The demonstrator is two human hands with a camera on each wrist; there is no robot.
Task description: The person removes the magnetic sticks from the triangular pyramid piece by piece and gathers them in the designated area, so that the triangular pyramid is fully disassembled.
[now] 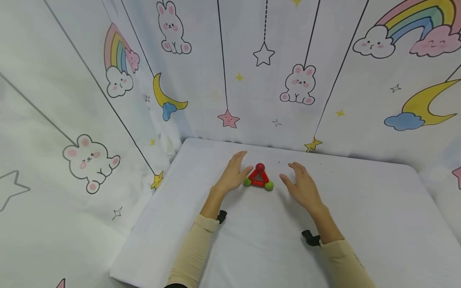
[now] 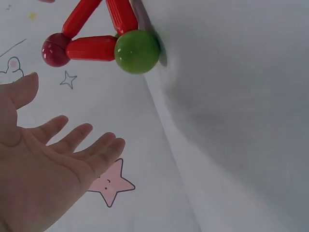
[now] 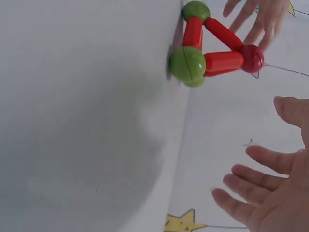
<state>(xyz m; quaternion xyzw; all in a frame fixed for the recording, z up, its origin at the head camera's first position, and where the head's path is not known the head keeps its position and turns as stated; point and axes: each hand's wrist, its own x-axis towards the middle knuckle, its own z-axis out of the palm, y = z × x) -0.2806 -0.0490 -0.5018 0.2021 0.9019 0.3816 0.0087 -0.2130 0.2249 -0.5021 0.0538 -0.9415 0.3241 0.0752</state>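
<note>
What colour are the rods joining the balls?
The rods are red, clearest in the left wrist view.

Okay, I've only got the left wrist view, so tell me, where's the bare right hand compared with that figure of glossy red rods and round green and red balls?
Observer: In the head view, the bare right hand is to the right of the figure, apart from it.
Operator: Is that hand holding anything?
Observer: No, the right wrist view shows its fingers apart, with nothing held in them.
Operator: My picture cuts the figure off at the top, and I see one whole green ball. Is there another?
Observer: Yes, the head view shows a second round green ball at the figure's right corner.
</note>
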